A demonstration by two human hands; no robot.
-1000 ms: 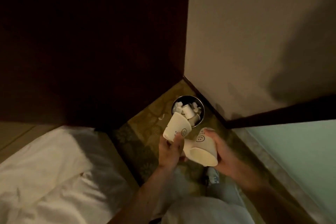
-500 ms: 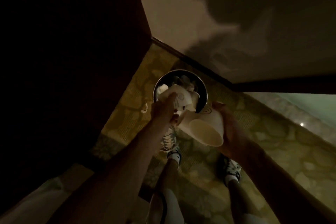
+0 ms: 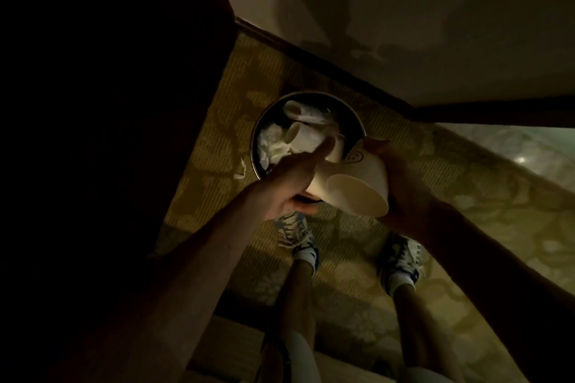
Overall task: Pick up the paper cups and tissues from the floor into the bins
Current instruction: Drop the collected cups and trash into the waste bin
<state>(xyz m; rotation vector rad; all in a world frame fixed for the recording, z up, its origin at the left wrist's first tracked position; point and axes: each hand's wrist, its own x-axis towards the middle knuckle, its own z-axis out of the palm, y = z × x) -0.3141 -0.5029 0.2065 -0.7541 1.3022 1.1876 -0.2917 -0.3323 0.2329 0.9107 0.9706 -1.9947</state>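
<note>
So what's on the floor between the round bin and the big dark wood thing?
A small white tissue scrap on the patterned carpet, beside the round metal bin, seen in the head view.

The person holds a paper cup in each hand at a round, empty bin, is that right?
Not empty. The head view shows the round bin holds tissues and a discarded cup. The rest is right: the left hand grips a paper cup, the right hand a smiley cup.

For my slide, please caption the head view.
Over the bin of cups and tissues, left hand holds a paper cup, right hand a smiley cup.
</note>
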